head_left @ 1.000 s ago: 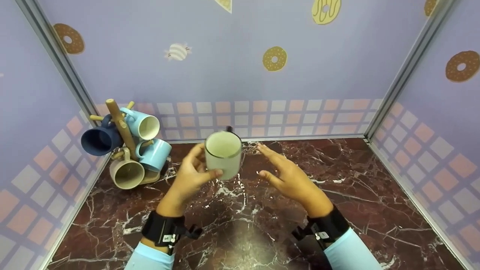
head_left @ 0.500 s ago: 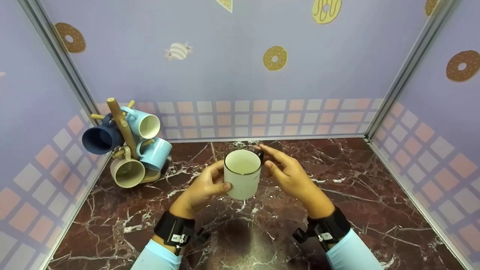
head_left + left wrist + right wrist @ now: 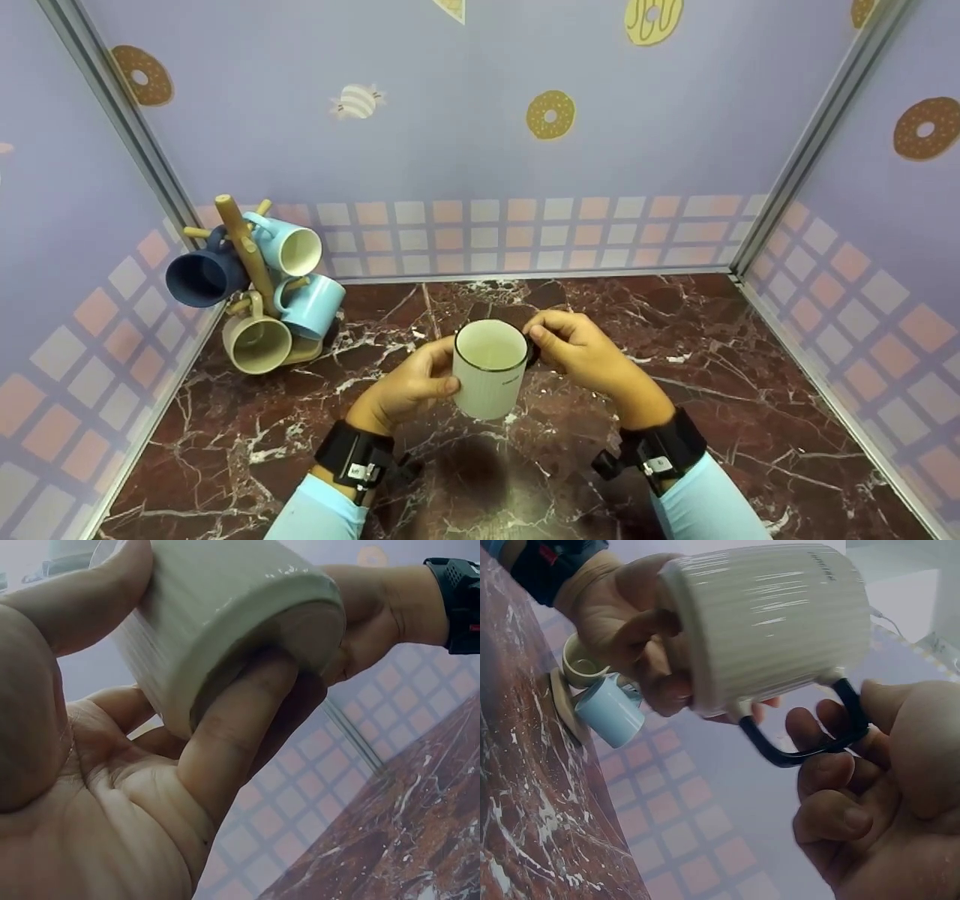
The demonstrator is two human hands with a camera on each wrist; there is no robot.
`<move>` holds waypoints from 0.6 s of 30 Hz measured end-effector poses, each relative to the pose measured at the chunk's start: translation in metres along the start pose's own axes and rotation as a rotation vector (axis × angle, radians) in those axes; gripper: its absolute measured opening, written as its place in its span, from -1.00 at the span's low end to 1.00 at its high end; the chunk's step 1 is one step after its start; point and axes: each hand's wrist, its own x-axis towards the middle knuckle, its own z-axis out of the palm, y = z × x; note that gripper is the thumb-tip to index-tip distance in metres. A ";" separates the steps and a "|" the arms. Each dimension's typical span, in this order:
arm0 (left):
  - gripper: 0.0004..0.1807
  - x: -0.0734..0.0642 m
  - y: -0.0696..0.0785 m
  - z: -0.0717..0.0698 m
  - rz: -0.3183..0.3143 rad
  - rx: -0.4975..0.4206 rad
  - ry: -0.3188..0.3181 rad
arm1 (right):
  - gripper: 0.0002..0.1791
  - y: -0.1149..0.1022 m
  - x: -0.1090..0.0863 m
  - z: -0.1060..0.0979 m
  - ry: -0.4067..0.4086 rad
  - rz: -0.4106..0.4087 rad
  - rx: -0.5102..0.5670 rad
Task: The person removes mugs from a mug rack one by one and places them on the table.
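A white mug [image 3: 489, 379] with a dark rim and black handle [image 3: 795, 756] is held above the table, its mouth up and tilted toward the camera. My left hand [image 3: 411, 386] grips its left side, thumb on the wall; in the left wrist view a finger [image 3: 240, 720] of that hand presses under the base. My right hand [image 3: 589, 356] pinches the black handle between thumb and curled fingers, seen plainly in the right wrist view. Small dark lettering shows on the mug's wall.
A wooden mug tree [image 3: 251, 251] stands at the left. On it hang a navy mug [image 3: 202, 277], a light blue mug [image 3: 289, 247], another light blue mug [image 3: 311, 307] and a beige mug [image 3: 256, 345]. The dark red marbled table [image 3: 720, 360] meets patterned walls on three sides.
The left hand has brought the white mug right and nearer the body, and the handle has turned to the right. The right hand, apart from the mug earlier, now pinches its handle.
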 end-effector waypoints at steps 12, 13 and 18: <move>0.01 -0.005 -0.008 -0.006 -0.089 -0.027 -0.029 | -0.58 -0.005 -0.002 -0.005 -0.155 0.103 0.060; -0.01 -0.005 -0.008 -0.006 -0.085 -0.022 -0.026 | -0.57 -0.005 -0.001 -0.005 -0.154 0.109 0.061; -0.16 -0.004 -0.008 -0.004 -0.067 -0.106 -0.002 | -0.54 -0.003 -0.001 -0.007 -0.118 0.128 0.043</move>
